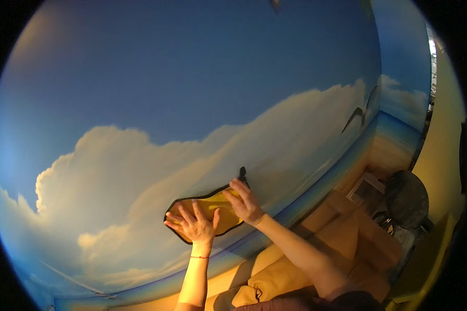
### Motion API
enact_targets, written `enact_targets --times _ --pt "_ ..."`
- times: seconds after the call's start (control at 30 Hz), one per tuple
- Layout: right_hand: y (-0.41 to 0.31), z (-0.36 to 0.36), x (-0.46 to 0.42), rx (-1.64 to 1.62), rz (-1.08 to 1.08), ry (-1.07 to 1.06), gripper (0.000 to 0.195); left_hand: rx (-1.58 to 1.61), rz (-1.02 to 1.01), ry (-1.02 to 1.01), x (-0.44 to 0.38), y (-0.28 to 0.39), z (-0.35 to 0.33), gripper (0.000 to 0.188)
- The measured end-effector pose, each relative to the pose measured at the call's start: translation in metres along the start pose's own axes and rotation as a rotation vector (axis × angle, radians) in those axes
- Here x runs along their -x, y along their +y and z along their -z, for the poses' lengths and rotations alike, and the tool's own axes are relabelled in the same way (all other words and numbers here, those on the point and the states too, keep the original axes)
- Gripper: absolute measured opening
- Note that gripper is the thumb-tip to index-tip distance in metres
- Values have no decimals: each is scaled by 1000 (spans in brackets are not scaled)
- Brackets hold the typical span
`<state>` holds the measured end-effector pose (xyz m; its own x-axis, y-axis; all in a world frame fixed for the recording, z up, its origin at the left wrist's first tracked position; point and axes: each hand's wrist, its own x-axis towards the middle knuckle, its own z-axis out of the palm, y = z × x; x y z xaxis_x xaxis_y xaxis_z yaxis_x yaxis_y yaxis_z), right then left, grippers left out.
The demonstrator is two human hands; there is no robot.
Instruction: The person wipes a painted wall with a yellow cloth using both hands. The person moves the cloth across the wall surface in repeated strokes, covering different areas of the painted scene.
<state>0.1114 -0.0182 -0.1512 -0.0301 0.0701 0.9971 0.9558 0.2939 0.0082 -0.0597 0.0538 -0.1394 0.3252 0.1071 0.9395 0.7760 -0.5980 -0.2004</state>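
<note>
A flat yellow piece with a black border point(218, 205) lies against a wall painted with sky and clouds point(148, 167). My left hand point(194, 226) rests on its left part, palm down with the fingers spread. My right hand point(245, 204) is at its right end, fingers apart and partly bent. Just above the right fingertips a small black part point(242, 172) sticks up from that end; whether it is a strap or a handle I cannot tell. Neither hand is plainly closed around anything.
Below the wall stands a tan sofa point(284, 276) with cushions. A round dark table or stool top point(406, 199) is at the right, near a yellow-green edge point(432, 256). Dark painted birds point(353, 116) show near the wall's corner.
</note>
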Motion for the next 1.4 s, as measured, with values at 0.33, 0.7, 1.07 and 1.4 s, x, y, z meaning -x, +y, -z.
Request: enact_targets --times 0.33,0.7,1.07,1.4 --pt "17 24 -18 5 14 -239 50 -148 69 56 -5 5 -7 86" --pt "23 54 -33 -73 75 -452 53 -187 34 108 -11 7 -2 81" --pt "84 76 -100 -75 -27 -282 67 -151 48 34 -115 63 0 83" --pt "259 168 -207 259 -96 53 69 -56 -62 40 -294 245 -18 74"
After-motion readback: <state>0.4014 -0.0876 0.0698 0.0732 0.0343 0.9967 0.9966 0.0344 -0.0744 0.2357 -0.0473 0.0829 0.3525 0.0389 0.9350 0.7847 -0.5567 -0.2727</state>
